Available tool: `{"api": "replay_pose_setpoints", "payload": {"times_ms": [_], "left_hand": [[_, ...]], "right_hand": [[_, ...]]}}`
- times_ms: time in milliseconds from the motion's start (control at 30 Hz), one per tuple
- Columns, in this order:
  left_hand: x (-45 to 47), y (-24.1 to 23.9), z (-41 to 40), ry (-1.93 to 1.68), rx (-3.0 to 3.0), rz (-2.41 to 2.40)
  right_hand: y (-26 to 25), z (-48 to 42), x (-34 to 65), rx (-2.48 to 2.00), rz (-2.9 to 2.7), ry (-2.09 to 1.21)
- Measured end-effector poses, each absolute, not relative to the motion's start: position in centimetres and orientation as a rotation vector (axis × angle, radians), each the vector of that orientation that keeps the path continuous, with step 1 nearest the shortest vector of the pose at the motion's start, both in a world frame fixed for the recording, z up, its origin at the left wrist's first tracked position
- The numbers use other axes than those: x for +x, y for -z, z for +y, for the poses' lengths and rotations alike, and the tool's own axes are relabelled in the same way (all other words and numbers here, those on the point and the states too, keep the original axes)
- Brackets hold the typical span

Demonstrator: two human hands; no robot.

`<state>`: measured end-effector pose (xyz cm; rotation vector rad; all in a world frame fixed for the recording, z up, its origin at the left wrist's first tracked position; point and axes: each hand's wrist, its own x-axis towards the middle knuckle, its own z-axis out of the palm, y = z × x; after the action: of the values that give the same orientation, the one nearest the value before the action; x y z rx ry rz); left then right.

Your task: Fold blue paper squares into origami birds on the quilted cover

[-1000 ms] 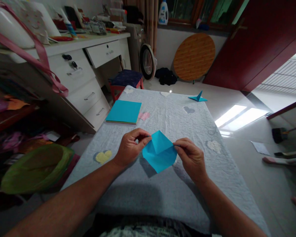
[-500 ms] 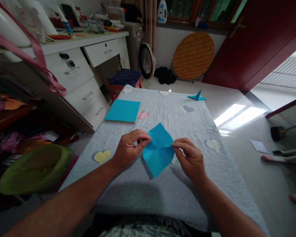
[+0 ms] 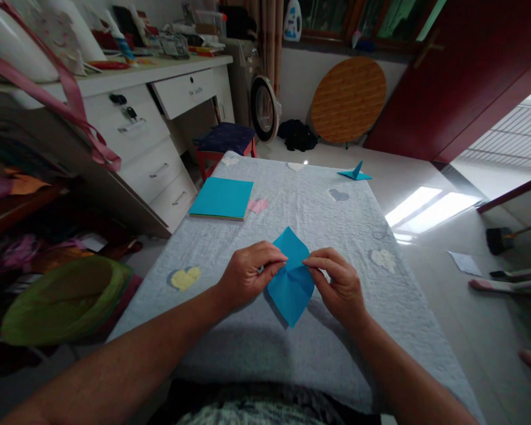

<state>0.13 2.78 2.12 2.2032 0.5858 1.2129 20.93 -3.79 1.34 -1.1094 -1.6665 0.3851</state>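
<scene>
Pale heart-patterned cloth was spread beneath the work, its surface lightly wrinkled. Above its middle, a blue paper sheet was held between both hands, one corner pointed toward the body and the opposite one away. Its left side was pinched between the thumb and fingertips of the left hand, its right side likewise by the right hand; between the two grips only a narrow gap was left. Faint creases were seen in the sheet, and a shadow was cast on the cloth beside its lower edge; whether the cloth was touched by it could not be told.

Farther off, a stack of square blue paper was set at the far left, and a folded blue paper piece was placed near the far right corner. Beyond the cloth, a stool was seen, and a round wooden board was leaned against the wall.
</scene>
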Motion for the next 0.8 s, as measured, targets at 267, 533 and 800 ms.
{"api": "replay_pose_setpoints", "payload": {"times_ms": [267,533,800], "left_hand": [[0.6,-2.2,2.2,-1.185,2.224,0.618],[1.1,-2.2,1.8,-1.166,2.187,0.567],[1.3,-2.4,1.7,-1.146,2.176,0.554]], "right_hand": [[-1.6,-3.8,20.6,-1.128,-1.643,-0.416],[-1.7,-3.6,20.6,-1.064,-1.641,-0.484],[-2.0,-3.7,20.4,-1.019,-1.723,-0.468]]}}
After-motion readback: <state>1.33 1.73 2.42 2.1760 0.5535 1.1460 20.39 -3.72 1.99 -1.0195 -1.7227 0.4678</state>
